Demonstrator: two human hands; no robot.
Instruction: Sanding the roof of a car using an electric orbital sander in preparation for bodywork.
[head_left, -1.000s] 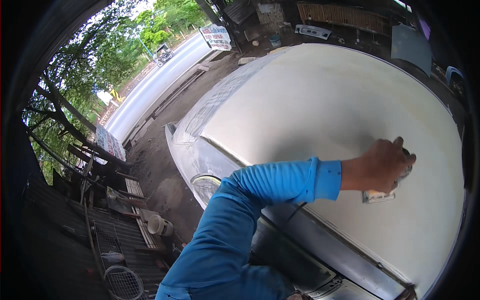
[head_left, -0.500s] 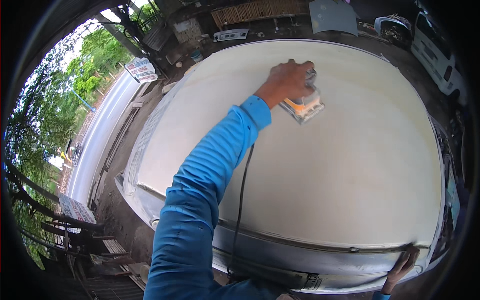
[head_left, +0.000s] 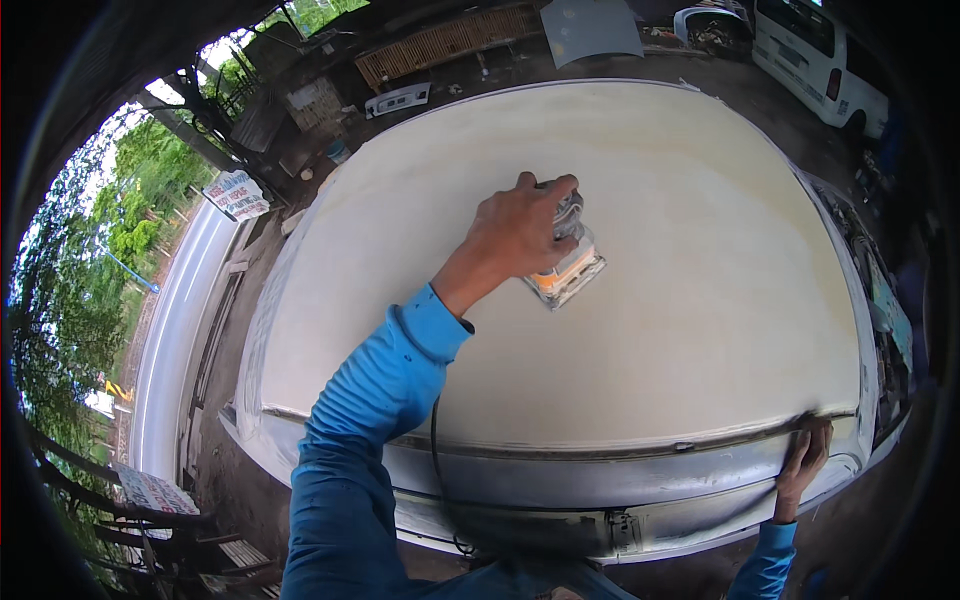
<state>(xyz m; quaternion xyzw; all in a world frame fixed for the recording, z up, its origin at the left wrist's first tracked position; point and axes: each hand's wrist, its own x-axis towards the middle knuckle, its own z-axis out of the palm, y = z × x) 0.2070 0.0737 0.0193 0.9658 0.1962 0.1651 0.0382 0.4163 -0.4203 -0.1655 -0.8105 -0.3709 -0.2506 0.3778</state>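
Note:
My left hand (head_left: 525, 228) is wrapped round the top of an orange and grey electric sander (head_left: 566, 278). Its square pad lies on the cream-coloured car roof (head_left: 640, 350), near the middle of the panel. A dark cord (head_left: 437, 470) shows below my left sleeve and runs down toward my body. At the near right corner, my right hand (head_left: 805, 458) rests its stretched fingers against the roof's edge by a dark groove; part of the fingertips is hard to make out.
Below the roof's near edge runs a silvery body panel (head_left: 560, 485). A white van (head_left: 810, 70) stands at the far right, with a loose grey panel (head_left: 592, 32) at the back. A road (head_left: 175, 330) and a sign (head_left: 238, 195) lie to the left.
My left hand has drawn the sander nearer to me across the roof. My right hand stays at the near right edge, with more of its forearm showing. The whole view has shifted.

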